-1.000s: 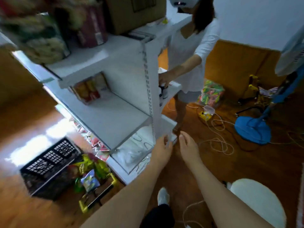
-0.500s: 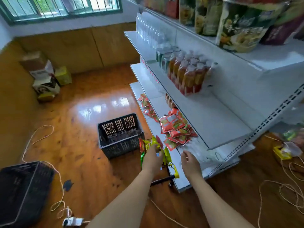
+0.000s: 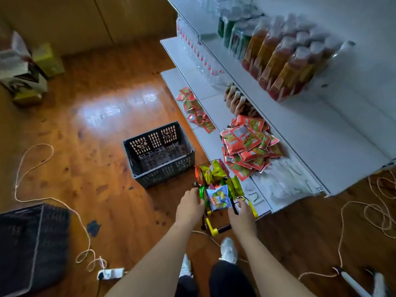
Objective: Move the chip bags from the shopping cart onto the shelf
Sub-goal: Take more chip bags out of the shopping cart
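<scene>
We count two hands, the left hand (image 3: 189, 205) and the right hand (image 3: 242, 213), at one small shopping cart (image 3: 214, 229). One blue chip bag (image 3: 218, 199) lies on top among several green and yellow chip bags (image 3: 212, 173), too bunched for us to count. Two dark plastic crates (image 3: 159, 153) sit on the floor. Two heaps of red packets (image 3: 246, 144) lie on the lower shelf (image 3: 216, 115), beyond our counting. We see two white shoes (image 3: 229, 249).

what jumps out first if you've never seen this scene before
The small yellow-framed shopping cart heaped with bright green, yellow and blue chip bags sits at centre, with the left hand and right hand at its sides. Just right of it, a pile of red snack packets covers the low white metal shelf. A dark slatted plastic crate stands on the floor to the cart's left.
</scene>
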Motion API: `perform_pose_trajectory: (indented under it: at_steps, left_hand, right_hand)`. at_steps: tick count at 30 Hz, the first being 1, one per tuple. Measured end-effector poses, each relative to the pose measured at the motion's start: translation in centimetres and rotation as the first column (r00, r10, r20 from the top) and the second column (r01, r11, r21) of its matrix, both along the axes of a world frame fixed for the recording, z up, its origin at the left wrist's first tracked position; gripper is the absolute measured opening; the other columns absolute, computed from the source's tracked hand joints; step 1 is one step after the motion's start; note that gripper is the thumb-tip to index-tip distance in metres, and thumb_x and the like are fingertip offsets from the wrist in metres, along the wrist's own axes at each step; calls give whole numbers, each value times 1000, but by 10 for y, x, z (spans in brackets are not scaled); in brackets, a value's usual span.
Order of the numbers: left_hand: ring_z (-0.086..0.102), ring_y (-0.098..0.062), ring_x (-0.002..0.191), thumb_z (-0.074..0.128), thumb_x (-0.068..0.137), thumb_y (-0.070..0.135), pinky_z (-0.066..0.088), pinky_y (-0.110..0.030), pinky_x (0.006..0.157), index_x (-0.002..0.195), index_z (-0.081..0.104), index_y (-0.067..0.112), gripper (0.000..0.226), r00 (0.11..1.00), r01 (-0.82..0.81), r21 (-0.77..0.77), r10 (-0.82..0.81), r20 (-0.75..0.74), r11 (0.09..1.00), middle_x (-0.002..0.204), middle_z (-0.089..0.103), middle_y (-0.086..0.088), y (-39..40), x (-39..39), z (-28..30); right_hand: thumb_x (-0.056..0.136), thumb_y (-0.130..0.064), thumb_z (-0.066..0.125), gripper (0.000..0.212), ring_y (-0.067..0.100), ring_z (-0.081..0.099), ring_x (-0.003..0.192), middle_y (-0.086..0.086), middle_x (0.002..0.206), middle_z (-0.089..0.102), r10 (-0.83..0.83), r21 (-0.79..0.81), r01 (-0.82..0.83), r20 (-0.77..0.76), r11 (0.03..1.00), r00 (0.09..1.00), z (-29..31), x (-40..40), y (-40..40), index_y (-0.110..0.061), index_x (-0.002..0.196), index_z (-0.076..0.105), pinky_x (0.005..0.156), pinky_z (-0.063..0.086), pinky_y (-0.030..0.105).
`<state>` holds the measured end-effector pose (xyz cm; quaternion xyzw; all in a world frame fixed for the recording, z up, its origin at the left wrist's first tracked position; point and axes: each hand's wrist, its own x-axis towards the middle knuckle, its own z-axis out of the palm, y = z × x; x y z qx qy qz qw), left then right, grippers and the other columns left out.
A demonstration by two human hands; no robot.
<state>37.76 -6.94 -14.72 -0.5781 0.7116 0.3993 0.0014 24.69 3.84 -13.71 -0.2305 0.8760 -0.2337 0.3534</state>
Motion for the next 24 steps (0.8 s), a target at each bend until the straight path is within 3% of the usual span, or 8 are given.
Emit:
perform_pose_trajectory:
  at_steps: [6, 13, 17, 19, 21, 24]
  left_hand:
    - [59, -29, 111, 53, 91, 30, 52, -42, 89, 124, 53, 20, 35, 997, -4, 62, -1, 77, 998, 117, 58, -6, -17, -27, -83]
    - [61, -31, 110, 63, 89, 40, 55, -44, 87, 125, 47, 15, 47, 964, -232, 146, 208, 165, 962, 120, 59, -10, -59, -77, -237]
    - [63, -34, 108, 64, 89, 37, 52, -41, 81, 119, 49, 9, 43, 931, -308, 236, 240, 276, 922, 115, 64, -12, -68, -89, -298]
    - [63, -35, 106, 61, 89, 27, 52, -39, 82, 111, 57, 9, 30, 917, -340, 256, 258, 304, 905, 112, 66, -13, -66, -85, -308]
    - [63, -34, 102, 59, 88, 20, 52, -37, 80, 105, 61, 9, 21, 912, -349, 257, 264, 315, 901, 109, 68, -13, -60, -80, -303]
    - [64, -34, 96, 58, 87, 19, 55, -38, 79, 100, 63, 10, 16, 915, -336, 256, 249, 318, 906, 103, 68, -12, -50, -75, -275]
  right_hand:
    - [92, -33, 55, 61, 26, 41, 132, 7, 147, 40, 36, 121, -31, -33, 992, 999, -77, -26, -30, -14, 146, 34, 100, 42, 37]
    - [89, -42, 57, 79, 29, 38, 136, 8, 156, 28, 105, 244, -85, -69, 966, 992, -232, -69, -85, -16, 152, 17, 101, 43, 41]
    - [87, -41, 58, 83, 31, 49, 126, 12, 145, 43, 104, 315, -101, 8, 944, 995, -295, -80, -92, -17, 152, 13, 93, 47, 40]
    - [88, -37, 61, 72, 30, 55, 117, 13, 135, 52, 49, 315, -69, 71, 947, 996, -304, -80, -91, -13, 147, 27, 86, 48, 36]
    - [87, -36, 63, 48, 26, 59, 103, 10, 122, 62, 50, 309, -79, 101, 948, 994, -297, -79, -88, -12, 127, 53, 74, 46, 29]
    - [88, -33, 64, 29, 21, 59, 86, 6, 108, 69, 75, 304, -122, 163, 945, 984, -272, -74, -85, -16, 110, 66, 64, 39, 23]
